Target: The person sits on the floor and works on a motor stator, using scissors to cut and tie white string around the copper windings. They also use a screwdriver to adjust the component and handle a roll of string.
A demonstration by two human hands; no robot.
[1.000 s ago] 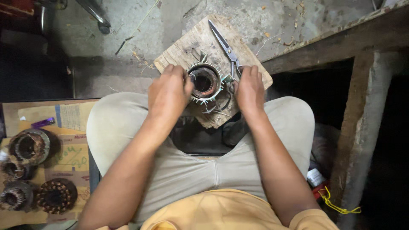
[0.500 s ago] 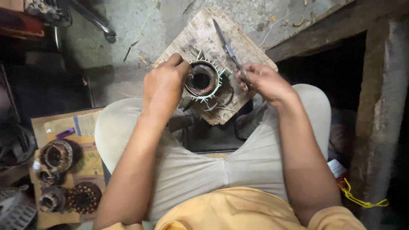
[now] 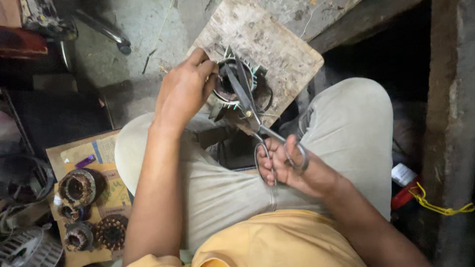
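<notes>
Scissors (image 3: pixel 247 106) in right hand (image 3: pixel 289 168) — blades over stator (image 3: pixel 237 81)

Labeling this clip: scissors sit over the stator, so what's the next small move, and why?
Probably close the scissors: the right hand has fingers in the handles, blades lie across the stator windings, and the left hand steadies it on the wooden board.

Four spare stators (image 3: pixel 79 187) — one scissors (image 3: pixel 250 106) — one board (image 3: pixel 277 44).
</notes>
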